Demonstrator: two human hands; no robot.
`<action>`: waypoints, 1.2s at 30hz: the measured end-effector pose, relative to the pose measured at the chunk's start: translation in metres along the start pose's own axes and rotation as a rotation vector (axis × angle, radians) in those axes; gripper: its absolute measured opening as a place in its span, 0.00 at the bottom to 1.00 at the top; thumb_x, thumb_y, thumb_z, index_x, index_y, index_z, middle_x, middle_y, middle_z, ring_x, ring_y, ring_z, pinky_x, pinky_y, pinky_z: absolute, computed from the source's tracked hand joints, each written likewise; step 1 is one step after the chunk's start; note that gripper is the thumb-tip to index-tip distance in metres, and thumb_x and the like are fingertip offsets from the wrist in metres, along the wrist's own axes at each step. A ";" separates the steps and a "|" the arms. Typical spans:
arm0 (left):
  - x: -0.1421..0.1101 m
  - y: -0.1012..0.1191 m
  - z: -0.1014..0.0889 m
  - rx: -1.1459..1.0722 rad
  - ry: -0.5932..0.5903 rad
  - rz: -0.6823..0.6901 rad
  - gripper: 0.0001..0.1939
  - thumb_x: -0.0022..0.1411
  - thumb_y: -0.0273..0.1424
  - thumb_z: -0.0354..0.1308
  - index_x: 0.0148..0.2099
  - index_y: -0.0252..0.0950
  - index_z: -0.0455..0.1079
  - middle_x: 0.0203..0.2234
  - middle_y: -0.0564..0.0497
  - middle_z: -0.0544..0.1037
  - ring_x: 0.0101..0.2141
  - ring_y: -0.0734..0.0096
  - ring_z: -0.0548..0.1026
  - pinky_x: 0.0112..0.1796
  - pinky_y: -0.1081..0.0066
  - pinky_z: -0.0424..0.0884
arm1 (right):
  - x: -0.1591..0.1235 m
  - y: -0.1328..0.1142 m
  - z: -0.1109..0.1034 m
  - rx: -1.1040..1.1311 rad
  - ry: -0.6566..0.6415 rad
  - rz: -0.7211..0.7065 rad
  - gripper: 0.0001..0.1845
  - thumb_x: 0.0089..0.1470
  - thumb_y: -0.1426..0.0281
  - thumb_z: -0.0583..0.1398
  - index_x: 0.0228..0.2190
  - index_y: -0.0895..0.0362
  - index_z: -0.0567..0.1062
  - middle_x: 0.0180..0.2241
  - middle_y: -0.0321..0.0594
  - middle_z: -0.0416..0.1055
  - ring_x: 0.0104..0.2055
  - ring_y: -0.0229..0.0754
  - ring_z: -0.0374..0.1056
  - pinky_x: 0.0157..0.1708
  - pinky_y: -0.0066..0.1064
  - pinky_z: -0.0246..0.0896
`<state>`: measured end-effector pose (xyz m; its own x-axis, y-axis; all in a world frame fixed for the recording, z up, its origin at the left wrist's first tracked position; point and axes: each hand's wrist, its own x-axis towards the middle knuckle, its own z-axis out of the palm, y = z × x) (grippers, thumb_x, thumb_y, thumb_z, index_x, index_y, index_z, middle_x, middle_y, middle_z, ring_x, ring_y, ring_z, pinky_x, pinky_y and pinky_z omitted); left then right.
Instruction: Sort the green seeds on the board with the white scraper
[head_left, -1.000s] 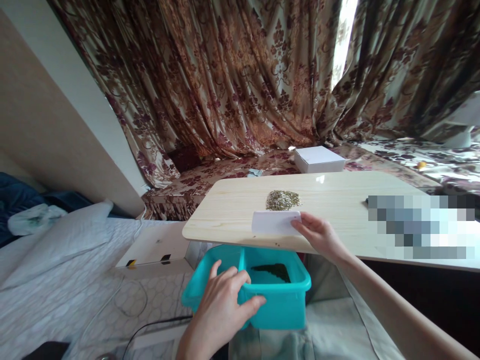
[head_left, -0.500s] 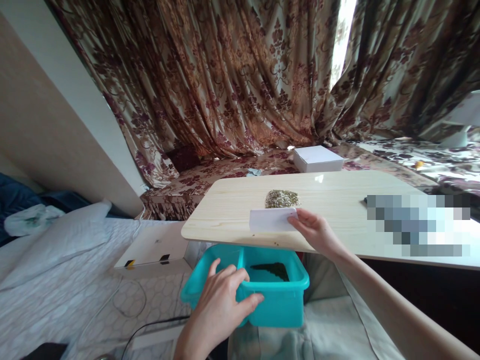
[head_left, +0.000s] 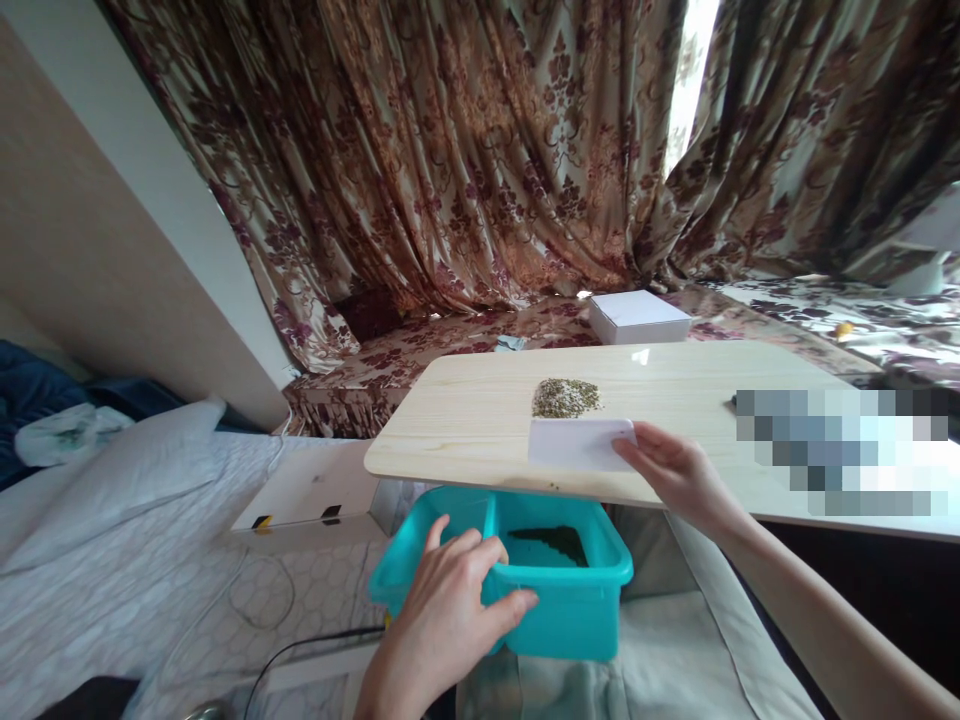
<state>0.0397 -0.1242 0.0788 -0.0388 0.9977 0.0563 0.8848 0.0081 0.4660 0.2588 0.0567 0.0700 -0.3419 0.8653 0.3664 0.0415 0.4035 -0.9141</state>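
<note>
My right hand [head_left: 664, 465] pinches the right end of a white card [head_left: 574, 445], held just above the wooden table near its front edge. Directly behind the card lies a pile of mixed green and pale beans or seeds [head_left: 568, 397]. My left hand [head_left: 454, 600] grips the near rim of a teal two-compartment bin [head_left: 566, 615], its thumb outside and its fingers over the divider. The bin sits below the table's front edge. Dark green beans or seeds [head_left: 555, 543] lie in its right compartment; my left hand partly covers the left one.
The pale wooden table [head_left: 450, 420] stretches across, with a few specks near its front edge. A blurred-out object [head_left: 802, 430] lies at its right. Behind stands a white box [head_left: 640, 313]. On the left are a bed [head_left: 172, 500] and a flat white box [head_left: 311, 490].
My right hand has moved the card to the right along the table's front. The bin and my left hand have shifted slightly right. A speck at the table edge is gone from view.
</note>
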 end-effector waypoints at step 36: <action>0.005 0.023 0.005 -0.056 -0.044 0.060 0.10 0.56 0.41 0.61 0.33 0.41 0.67 0.30 0.58 0.69 0.39 0.67 0.72 0.62 0.46 0.42 | -0.017 -0.015 -0.053 -0.010 0.230 0.097 0.21 0.32 0.50 0.70 0.26 0.51 0.81 0.29 0.40 0.80 0.30 0.47 0.74 0.31 0.35 0.72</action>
<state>0.0620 -0.1191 0.0849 0.0354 0.9983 0.0473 0.8574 -0.0547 0.5118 0.3137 0.0512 0.0870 -0.1130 0.9447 0.3077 0.0736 0.3168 -0.9456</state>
